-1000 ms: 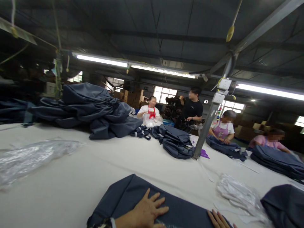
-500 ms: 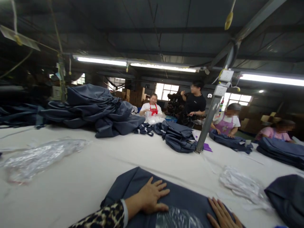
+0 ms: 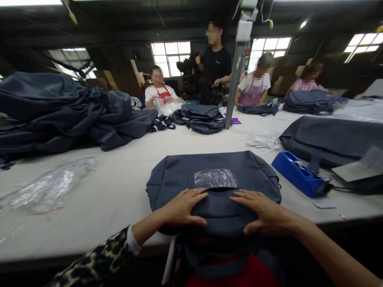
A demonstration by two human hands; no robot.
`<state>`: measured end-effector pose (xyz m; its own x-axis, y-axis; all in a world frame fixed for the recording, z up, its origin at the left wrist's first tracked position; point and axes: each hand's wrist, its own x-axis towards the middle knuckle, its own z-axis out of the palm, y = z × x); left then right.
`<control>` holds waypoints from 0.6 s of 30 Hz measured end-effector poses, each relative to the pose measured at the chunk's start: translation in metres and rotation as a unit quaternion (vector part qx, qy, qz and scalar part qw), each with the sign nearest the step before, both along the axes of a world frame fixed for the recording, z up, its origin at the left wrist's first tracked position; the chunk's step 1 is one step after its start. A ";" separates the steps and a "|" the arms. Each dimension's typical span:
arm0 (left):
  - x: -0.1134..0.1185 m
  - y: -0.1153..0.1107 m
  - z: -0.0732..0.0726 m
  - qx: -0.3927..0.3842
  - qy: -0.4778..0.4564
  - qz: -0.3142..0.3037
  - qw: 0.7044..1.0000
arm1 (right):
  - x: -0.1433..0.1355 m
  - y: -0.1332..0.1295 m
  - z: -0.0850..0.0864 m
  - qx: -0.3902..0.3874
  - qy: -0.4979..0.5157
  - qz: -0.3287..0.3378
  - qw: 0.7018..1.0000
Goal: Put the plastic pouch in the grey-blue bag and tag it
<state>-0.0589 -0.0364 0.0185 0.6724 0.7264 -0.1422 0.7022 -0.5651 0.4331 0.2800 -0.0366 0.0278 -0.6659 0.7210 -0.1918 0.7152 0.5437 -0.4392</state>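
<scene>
A dark blue-grey bag lies flat at the near edge of the white table, its lower part at the edge. A clear plastic window shows in its upper middle, with a dark slit just below. My left hand rests on the left side of the bag, fingers spread and pointing inward. On the right side, my right hand lies on the same fabric with its fingers apart. Neither hand grips anything.
A blue tape dispenser stands right of the bag, beside another dark bag. Clear plastic bags lie at left. Behind are a large fabric pile, a metal post and several people at the table.
The view has tilted down and turned right. Both hands now lie lower on the bag, nearer each other, and the bag and its plastic window show whole.
</scene>
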 end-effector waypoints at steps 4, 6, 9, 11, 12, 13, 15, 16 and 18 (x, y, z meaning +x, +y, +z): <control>0.005 -0.026 -0.012 0.009 0.029 0.014 0.999 | -0.008 -0.018 -0.017 0.019 -0.038 -0.013 0.999; 0.005 -0.024 -0.014 0.009 0.029 0.013 0.999 | -0.012 -0.019 -0.015 0.034 -0.054 -0.012 0.998; 0.002 -0.022 -0.012 0.005 0.026 0.006 1.000 | -0.013 -0.026 -0.004 0.045 -0.078 -0.007 0.996; -0.002 -0.022 -0.011 0.002 0.020 -0.015 1.000 | -0.008 -0.035 0.001 0.057 -0.070 0.000 0.996; -0.005 -0.022 -0.010 -0.002 0.017 -0.030 0.999 | -0.003 -0.039 0.001 0.069 -0.059 0.007 0.996; -0.009 -0.023 -0.009 -0.008 0.015 -0.044 0.999 | 0.003 -0.044 -0.002 0.086 -0.047 0.014 0.995; -0.018 -0.024 -0.008 -0.028 0.016 -0.066 0.997 | 0.015 -0.052 -0.012 0.136 -0.033 0.026 0.990; -0.022 -0.024 -0.008 -0.039 0.018 -0.074 0.996 | 0.020 -0.055 -0.018 0.166 -0.033 0.028 0.985; -0.029 -0.024 -0.007 -0.051 0.023 -0.086 0.995 | 0.025 -0.059 -0.032 0.223 -0.037 0.037 0.973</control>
